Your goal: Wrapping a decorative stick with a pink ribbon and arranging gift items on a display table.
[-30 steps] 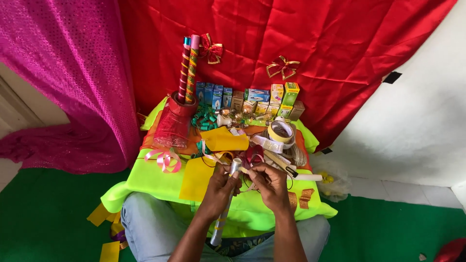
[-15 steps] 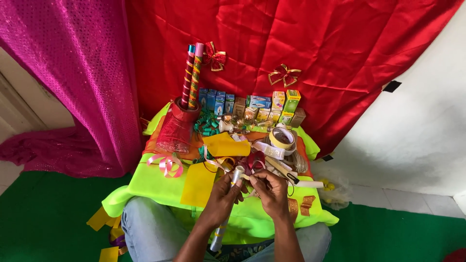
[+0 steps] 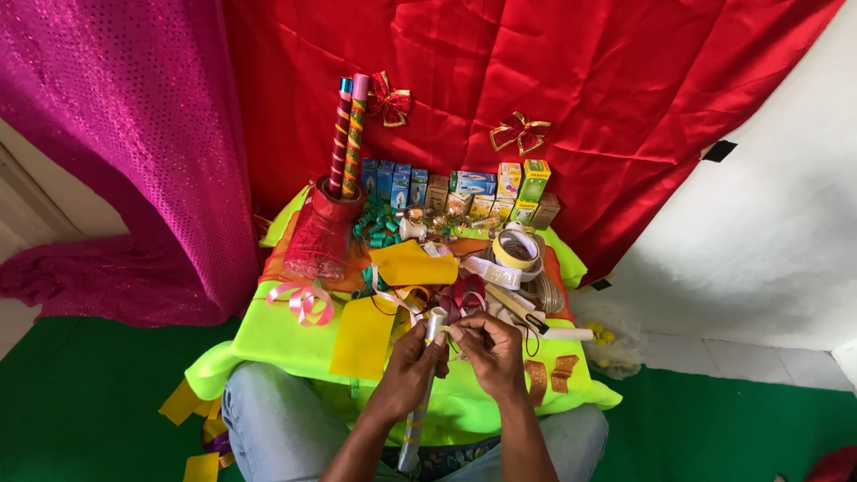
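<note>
We see the left hand (image 3: 412, 364) closed around a silver stick (image 3: 423, 375) near the front edge of the green-covered desk (image 3: 268, 335), while the right hand (image 3: 486, 353) pinches its upper end.

The counter (image 3: 268, 335) is covered by a neon-green cloth; small boxes (image 3: 464, 187) are lined along its far edge, yellow paper (image 3: 361, 326) near the front.

Small colourful cartons (image 3: 455, 189) line the red backdrop (image 3: 580, 80).
</note>
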